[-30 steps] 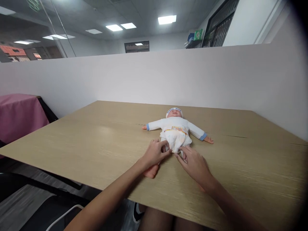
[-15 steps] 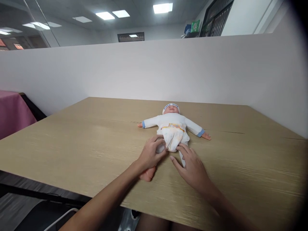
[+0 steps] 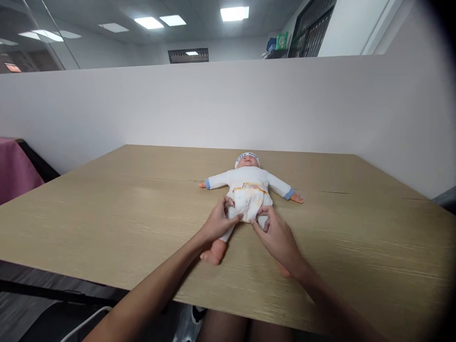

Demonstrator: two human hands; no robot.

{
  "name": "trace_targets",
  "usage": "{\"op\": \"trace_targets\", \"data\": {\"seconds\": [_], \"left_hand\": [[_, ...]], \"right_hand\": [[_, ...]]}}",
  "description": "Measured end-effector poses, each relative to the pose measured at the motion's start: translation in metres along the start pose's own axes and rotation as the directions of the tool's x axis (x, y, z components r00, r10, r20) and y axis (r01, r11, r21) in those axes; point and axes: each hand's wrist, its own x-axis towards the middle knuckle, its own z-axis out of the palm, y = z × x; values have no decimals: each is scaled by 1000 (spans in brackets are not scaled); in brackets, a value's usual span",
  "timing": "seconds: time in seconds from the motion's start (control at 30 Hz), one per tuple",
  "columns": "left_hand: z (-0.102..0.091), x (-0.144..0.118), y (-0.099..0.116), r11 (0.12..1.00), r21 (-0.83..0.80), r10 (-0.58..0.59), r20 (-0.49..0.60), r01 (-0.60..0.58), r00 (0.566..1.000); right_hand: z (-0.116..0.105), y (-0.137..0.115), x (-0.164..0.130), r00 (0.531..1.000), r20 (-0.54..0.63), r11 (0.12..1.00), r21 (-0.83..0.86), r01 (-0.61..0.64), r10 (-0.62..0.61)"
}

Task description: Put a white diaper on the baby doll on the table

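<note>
A small plastic baby doll in a white long-sleeved top with blue cuffs lies face up on the pale wood-grain counter, head toward twelve o'clock, arms spread to nine and three, legs pointing back toward six; it sits a little past the counter's middle, well short of the white partition wall behind it.

Round its hips is a white crinkled paper diaper with a yellow printed waistband; both hands meet at its lower edge. The left hand comes in from seven o'clock, its fingers curled and pinching the diaper's left leg-edge, the thumb lying across the front; the right hand comes in from five o'clock, fingers bent and pinching the right leg-edge, covering most of that leg. One bare orange-pink plastic foot shows below the left wrist at six o'clock.

The doll looks light and hollow, with stiff limbs, so it would probably slide on the smooth counter under any sideways tug; a steadying hold belongs on the trunk or a thigh rather than the thin arms. The diaper seems soft, thin and easily creased, likely to tear at its tabs if yanked; the padded leg-edges and the waistband corners seem the soundest places to take it.

A pink cloth covers something at nine o'clock, well apart from the doll.
</note>
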Motion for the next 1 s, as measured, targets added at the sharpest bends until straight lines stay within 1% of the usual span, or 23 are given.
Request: {"op": "trace_targets", "data": {"seconds": [0.07, 0.13, 0.2, 0.27, 0.37, 0.47, 0.53, 0.6, 0.7, 0.8, 0.87, 1.0], "left_hand": [[1, 2, -7, 997, -75, -15, -27, 13, 1000], [2, 3, -11, 995, -98, -27, -47, 23, 999], [1, 1, -10, 998, -58, -20, -51, 17, 998], [0, -1, -6, 1000, 5, 1, -46, -1, 999], [-1, -4, 2, 996, 84, 15, -27, -13, 1000], [-2, -3, 9, 993, 116, -13, 10, 12, 1000], [-2, -1, 12, 995, 93, -48, 37, 44, 998], [-3, 0, 15, 995, 33, -91, 77, 89, 993], [-5, 0, 18, 985, -72, -144, 138, 155, 980], [-8, 1, 16, 975, -127, -163, 167, 185, 973], [-10, 3, 12, 973, -136, -165, 166, 188, 972], [-14, 8, 6, 971, -154, -160, 147, 182, 976]], "right_hand": [[-4, -1, 1, 999, -8, 998, 47, -32, 32], [-7, -2, 1, 1000, -12, 997, 66, -26, 27], [-9, -2, 0, 1000, -12, 999, 51, -1, 1], [-8, -2, -2, 999, -2, 999, 9, 50, -50], [-6, -2, -5, 988, 26, 988, -29, 150, -150], [-2, -2, -9, 979, 39, 980, -23, 200, -199], [0, -1, -11, 976, 35, 976, -39, 216, -215], [1, -1, -12, 975, 40, 974, -55, 221, -219], [3, -1, -11, 982, 56, 981, -65, 184, -180], [6, -1, -6, 994, 26, 993, -57, 107, -106], [8, 1, -2, 999, 6, 999, -3, 47, -47], [8, 6, 5, 998, -29, 984, 170, -46, 51]]}}
